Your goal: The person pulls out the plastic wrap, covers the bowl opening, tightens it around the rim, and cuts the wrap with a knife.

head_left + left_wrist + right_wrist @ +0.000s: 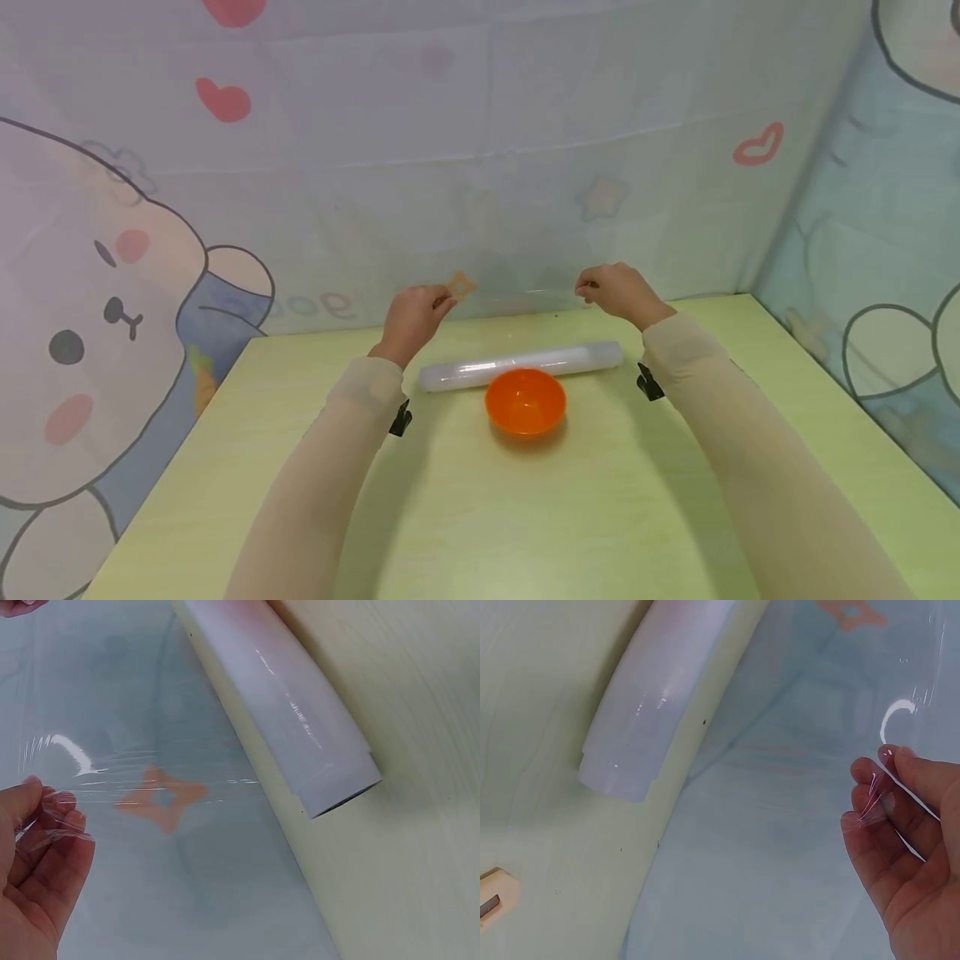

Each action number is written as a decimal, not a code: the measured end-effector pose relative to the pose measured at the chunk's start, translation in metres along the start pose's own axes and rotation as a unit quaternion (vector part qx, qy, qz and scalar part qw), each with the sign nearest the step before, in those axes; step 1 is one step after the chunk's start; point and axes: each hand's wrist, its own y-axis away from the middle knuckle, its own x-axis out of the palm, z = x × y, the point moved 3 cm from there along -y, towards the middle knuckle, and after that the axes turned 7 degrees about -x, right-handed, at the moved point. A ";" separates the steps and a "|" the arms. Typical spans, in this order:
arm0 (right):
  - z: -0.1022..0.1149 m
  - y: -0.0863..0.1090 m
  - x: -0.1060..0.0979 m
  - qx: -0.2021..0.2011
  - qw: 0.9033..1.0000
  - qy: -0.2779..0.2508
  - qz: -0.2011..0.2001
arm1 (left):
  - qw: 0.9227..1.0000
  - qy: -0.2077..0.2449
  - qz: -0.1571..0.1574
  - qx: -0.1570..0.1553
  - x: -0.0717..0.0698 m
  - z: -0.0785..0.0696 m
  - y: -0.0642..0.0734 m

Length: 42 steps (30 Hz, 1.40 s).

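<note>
Film stretches between left hand and right hand, fingers of each pinching it; an orange bowl stands mouth-up just beside the white roll.

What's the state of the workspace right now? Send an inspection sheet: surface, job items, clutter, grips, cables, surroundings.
Surface: pale yellow-green table, small dark specks near its far edge.
Roll: lies sideways on the table.
Orange bowl: upright, on the roll's near side.
Clear film: spans between both hands; link to the roll unclear.
Clutter: slotted tan piece, cut off by the right wrist view's edge.
Left grip: pinches film.
Right grip: pinches film.
Cables: nothing seen.
Surroundings: cartoon-printed fabric behind and beside the table.
</note>
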 end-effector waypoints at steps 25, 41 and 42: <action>0.012 0.005 -0.009 0.008 0.999 0.013 -0.037 | 1.000 -0.004 -0.001 -0.015 -0.014 -0.009 0.006; 0.016 0.010 -0.016 0.021 0.999 0.009 -0.045 | 1.000 -0.015 0.011 -0.017 -0.021 -0.017 0.005; 0.016 0.010 -0.017 0.022 0.999 0.011 -0.046 | 1.000 -0.017 0.012 -0.014 -0.022 -0.018 0.005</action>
